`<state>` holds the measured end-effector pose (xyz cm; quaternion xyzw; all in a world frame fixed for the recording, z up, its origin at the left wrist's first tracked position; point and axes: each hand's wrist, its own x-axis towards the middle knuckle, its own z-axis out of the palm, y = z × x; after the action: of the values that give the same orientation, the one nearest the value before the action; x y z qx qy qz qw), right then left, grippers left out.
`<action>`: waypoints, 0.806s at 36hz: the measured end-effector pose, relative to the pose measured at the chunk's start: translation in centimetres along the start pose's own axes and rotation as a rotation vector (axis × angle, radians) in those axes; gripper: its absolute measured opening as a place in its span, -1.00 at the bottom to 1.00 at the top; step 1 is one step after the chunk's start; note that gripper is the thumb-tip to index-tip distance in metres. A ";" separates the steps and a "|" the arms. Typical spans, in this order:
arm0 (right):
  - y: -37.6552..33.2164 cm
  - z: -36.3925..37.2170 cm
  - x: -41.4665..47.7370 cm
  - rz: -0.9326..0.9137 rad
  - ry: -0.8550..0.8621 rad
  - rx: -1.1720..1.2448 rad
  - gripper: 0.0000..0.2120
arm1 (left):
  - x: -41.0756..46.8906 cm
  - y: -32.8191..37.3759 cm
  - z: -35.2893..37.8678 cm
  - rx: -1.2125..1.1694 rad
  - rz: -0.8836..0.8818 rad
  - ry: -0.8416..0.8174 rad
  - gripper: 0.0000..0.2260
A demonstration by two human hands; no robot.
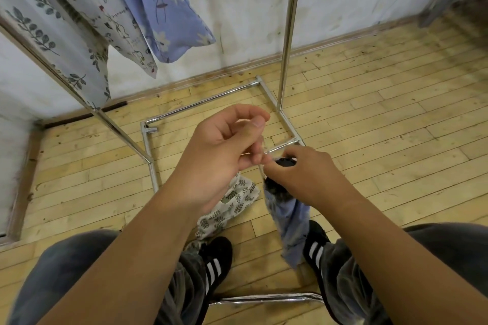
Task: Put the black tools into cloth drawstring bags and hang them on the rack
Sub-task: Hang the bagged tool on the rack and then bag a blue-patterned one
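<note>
While the plank wood floor fills most of the view, a scuffed white wall runs behind it. A chrome rack stands btw the two, its base rails on the boards. Three cloth bags hang from the rack's top-left side: a leaf-print bag, a rabbit-print bag and a blue floral bag, all overlapping.

Person's legs in grey trousers show at the bottom, w/ two black striped sneakers on the floor.

L hand is raised above the rack base, fingers curled in, thumb and forefinger pinching a thin drawstring that runs down toward the other hand. R hand sits just beside and below it, fingers wrapped tight round the neck of a pale blue drawstring bag, which dangles down btw the sneakers.

The black tool is in that bag, its rounded end poking out past the R fingertips; the rest is hidden by cloth and hand.

A second leaf-print cloth shows under the L wrist; can't tell if it's held or lying on the floor.
</note>
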<state>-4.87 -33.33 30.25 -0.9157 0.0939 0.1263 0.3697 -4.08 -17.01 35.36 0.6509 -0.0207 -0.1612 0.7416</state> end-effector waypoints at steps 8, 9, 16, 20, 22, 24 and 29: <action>0.0 -0.6 -0.3 0.064 -0.091 0.167 -0.45 | 0.2 -0.2 -1.2 0.259 -0.066 -0.021 -0.85; -0.1 -0.8 -0.4 0.071 -0.131 0.246 -0.45 | 0.3 -0.4 -1.3 0.330 -0.082 -0.001 -0.84; -1.4 -1.6 -1.0 0.093 -0.183 0.491 -0.64 | 1.1 -1.3 -1.1 0.437 -0.221 0.039 -0.83; -1.9 -2.0 -1.3 0.045 -0.192 0.493 -0.58 | 1.4 -1.5 -0.9 0.601 -0.222 -0.076 -0.68; -2.0 -2.1 -1.3 -0.004 -0.174 0.474 -0.57 | 1.5 -1.8 -0.8 0.658 -0.207 -0.111 -0.66; -2.2 -2.2 -1.4 -0.034 -0.189 0.501 -0.59 | 1.6 -2.3 -0.6 0.692 -0.165 -0.123 -0.66; -2.4 -2.8 -1.6 -0.146 -0.252 0.495 -0.69 | 2.1 -3.1 -0.4 0.659 -0.073 -0.001 -0.85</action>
<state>-5.26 -33.41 34.22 -0.7789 0.0089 0.1853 0.5991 -2.64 -17.53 31.90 0.8561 -0.0487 -0.1725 0.4848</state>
